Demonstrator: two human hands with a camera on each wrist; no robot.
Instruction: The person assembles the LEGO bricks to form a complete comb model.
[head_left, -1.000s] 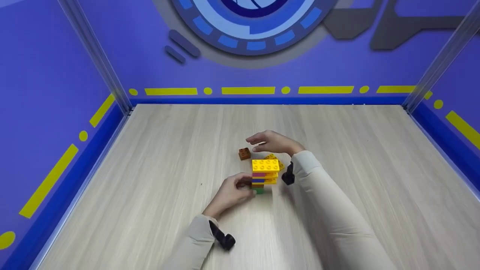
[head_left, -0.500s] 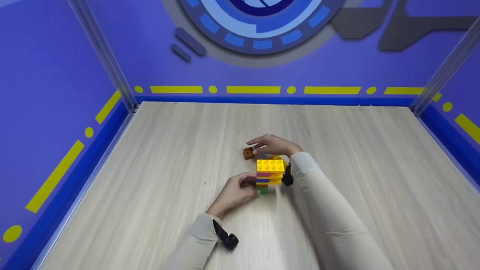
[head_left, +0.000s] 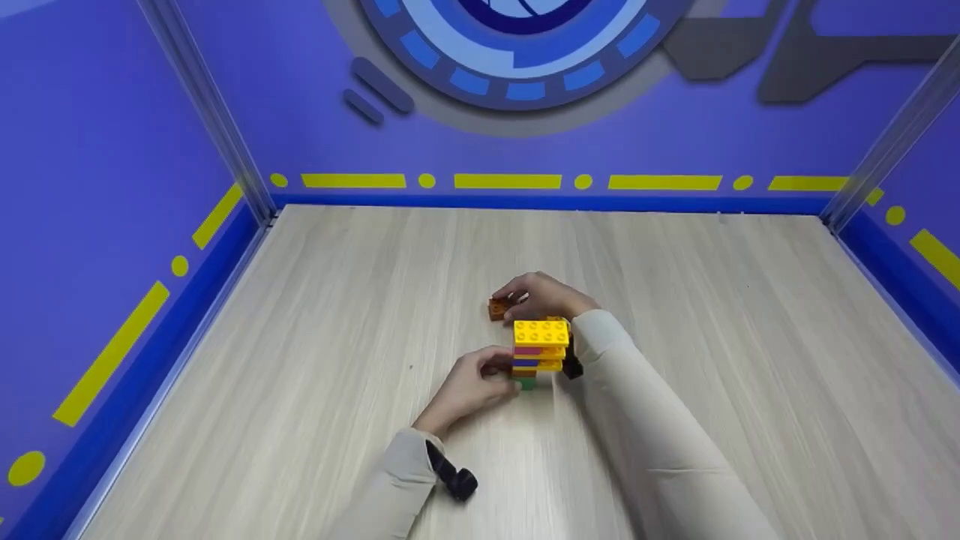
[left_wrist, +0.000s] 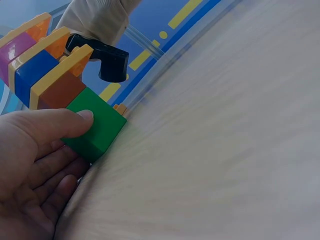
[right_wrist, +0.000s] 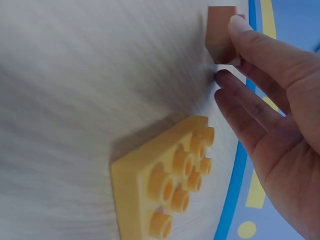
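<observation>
A tower of toy building bricks (head_left: pixel 540 332) stands on the table, with a green brick (left_wrist: pixel 97 125) at its foot. Above that come brown, blue and pink bricks alternating with yellow plates that jut out to the right. My left hand (head_left: pixel 471 386) holds the tower low down, its thumb on the green brick and its other fingers behind. Beyond the tower, my right hand (head_left: pixel 551 295) pinches a brown brick (right_wrist: pixel 221 35) at the table top, thumb on the near side and index finger mostly hidden behind it.
A loose yellow plate (right_wrist: pixel 165 185) lies studs up under the right hand, mostly hidden behind the tower in the head view. The wood-grain table (head_left: pixel 360 300) is bounded by purple-blue walls (head_left: pixel 450 142) at the back and sides.
My right hand has come down and its thumb and index finger have closed on the brown brick. My left hand keeps its hold on the tower. The head view has shifted slightly.
</observation>
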